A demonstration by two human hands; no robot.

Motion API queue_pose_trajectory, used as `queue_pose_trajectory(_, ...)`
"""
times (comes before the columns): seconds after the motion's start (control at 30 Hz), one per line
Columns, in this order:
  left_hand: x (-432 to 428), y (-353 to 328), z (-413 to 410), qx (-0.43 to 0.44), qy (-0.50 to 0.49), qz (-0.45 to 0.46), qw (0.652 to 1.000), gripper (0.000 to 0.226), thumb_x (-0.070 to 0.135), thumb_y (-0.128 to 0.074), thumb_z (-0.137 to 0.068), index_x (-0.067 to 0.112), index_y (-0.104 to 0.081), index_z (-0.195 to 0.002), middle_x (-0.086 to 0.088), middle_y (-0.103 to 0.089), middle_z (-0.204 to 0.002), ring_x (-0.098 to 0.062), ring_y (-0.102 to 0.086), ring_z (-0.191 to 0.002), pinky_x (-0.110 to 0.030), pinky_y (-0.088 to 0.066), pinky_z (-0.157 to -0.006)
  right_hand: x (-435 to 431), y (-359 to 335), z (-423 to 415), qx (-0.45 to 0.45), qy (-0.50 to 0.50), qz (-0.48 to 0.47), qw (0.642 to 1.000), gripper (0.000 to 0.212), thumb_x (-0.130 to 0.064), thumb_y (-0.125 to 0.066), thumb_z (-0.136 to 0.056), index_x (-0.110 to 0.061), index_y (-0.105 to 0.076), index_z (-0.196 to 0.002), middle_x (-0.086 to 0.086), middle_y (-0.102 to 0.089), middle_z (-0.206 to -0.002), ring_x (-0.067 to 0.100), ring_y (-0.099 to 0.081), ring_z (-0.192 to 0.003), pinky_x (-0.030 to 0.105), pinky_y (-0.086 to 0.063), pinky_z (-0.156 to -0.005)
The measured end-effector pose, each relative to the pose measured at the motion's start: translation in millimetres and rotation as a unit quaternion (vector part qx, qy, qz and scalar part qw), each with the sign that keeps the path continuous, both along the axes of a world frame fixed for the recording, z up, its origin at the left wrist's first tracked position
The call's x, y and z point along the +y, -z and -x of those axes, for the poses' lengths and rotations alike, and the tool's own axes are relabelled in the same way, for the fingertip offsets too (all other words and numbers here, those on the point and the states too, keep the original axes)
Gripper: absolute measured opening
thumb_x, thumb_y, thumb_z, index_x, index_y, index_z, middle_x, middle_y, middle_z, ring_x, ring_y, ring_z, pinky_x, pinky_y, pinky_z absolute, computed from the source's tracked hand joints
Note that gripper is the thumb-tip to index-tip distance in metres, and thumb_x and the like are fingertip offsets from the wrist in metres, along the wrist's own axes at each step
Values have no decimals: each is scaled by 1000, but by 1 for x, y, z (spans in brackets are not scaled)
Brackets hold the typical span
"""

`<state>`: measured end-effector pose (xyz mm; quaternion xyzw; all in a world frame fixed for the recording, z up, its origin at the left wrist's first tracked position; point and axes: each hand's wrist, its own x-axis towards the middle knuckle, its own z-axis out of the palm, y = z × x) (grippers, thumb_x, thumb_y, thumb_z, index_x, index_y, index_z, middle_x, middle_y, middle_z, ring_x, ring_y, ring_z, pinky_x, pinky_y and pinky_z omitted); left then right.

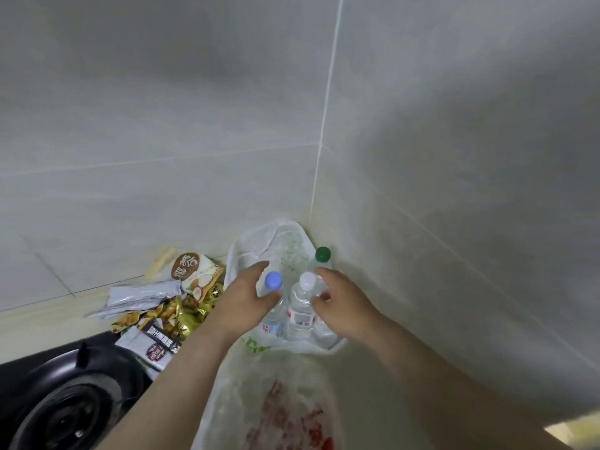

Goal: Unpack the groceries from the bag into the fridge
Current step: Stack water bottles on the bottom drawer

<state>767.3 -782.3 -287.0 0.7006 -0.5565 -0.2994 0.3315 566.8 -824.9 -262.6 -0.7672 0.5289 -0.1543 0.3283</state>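
nearest, a clear bag of red meat (pixel 279 414) lies on the pale bench (pixel 373 368), just in front of the bottles, with a black stove burner (pixel 65 407) to its left. beyond the burner is a heap of snack packets (pixel 162 316), gold, silver and white. both forearms reach over the meat. the left hand (pixel 250 300) is spread in a c about the neck of a clear blue-capped bottle (pixel 273 280), and the right hand (pixel 341 303) is curved the same way beside a white-capped bottle (pixel 306 280); whether either has closed on its bottle cannot be told. a green-capped bottle (pixel 323 254) stands behind. all three are upright in a crumpled white plastic bag (pixel 285 241) in the corner of the tiled wall (pixel 194 125).
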Motion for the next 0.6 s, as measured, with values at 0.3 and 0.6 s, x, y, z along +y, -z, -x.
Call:
queue_pose_trajectory(0.3, -30, 18, -1, 0, 47, -13, 999, 38, 23, -71, -85, 30, -58, -119, 11, -61, -108, -12, -57, -98, -8, -37, -70, -26, 21, -11, 37, 9, -2, 999, 44, -28, -60, -89, -23, -53, -132, -1, -64, -120, 19, -62, -100, 33, -50, -89)
queue_pose_trajectory(0.6, -30, 23, -7, 29, 42, 45, 998, 12, 15, -78, -78, 21, -68, -82, 3, -67, -79, -4, -56, -68, -18, -45, -62, -28, 38, -23, -32, 61, 14, 998, 16, -33, -65, -89, -19, -58, -93, -7, -60, -80, 12, -58, -70, 31, -51, -67)
